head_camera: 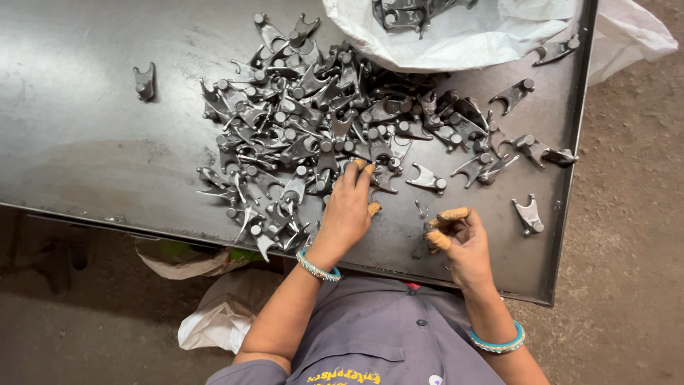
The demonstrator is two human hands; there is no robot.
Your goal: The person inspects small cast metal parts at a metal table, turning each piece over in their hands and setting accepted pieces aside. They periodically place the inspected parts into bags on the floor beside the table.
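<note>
Nearest, the right hand (462, 239) is curled in a grip around a small dark forked part (422, 246) at the near edge of the bench (85, 142). The left hand (348, 207) lies flat and released, fingertips (358, 167) touching the pile of forks (320, 121). Beyond the pile, a white sack (456, 36) holds more parts, and one fork (144, 80) lies apart at far left.

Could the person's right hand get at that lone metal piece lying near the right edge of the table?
Probably yes. The lone metal piece lies apart from the pile, just right of the right hand, with bare table between them. However, the fingers already seem to pinch a small dark part.
</note>
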